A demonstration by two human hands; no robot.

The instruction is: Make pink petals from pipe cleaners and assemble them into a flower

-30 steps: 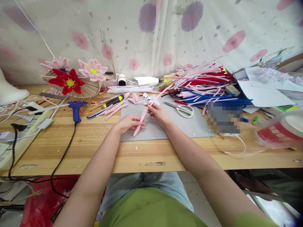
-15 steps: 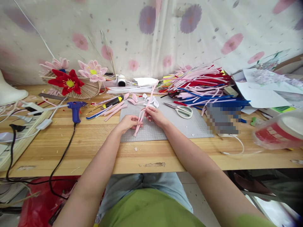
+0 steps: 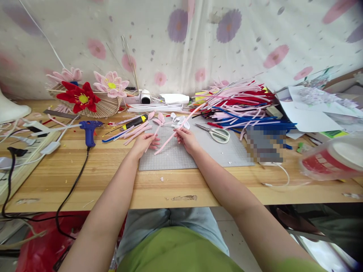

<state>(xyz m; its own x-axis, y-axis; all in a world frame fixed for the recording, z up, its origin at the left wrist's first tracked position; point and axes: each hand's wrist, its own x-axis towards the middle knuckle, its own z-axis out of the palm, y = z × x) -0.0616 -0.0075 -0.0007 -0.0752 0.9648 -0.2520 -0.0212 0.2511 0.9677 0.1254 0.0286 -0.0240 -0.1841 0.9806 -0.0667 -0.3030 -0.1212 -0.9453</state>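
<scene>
My right hand [image 3: 186, 140] is closed on a long pink pipe cleaner [image 3: 167, 142], which slants from low on the left to high on the right across the grey cutting mat [image 3: 215, 158]. To its left, my left hand [image 3: 146, 144] pinches a shorter pink pipe cleaner [image 3: 156, 130] that points up and away from me. The two strands are apart. Just beyond my fingers lie pink petal shapes [image 3: 160, 119] and white petal shapes [image 3: 181, 121]. Scissors with pale handles [image 3: 219, 135] rest on the mat, right of my right hand.
A blue glue gun [image 3: 89, 132] and a power strip [image 3: 19, 166] are on the left. Behind stand fluffy flowers [image 3: 82, 99]. A utility knife [image 3: 136, 121] lies beside cut pink strips [image 3: 136, 134]. Heaped pipe cleaners [image 3: 238, 98], papers [image 3: 314, 113] and a cup [image 3: 329, 158] occupy the right.
The strands were close together between both hands. My left hand has moved left with the shorter one, and the longer one in my right hand now tilts further to the right.
</scene>
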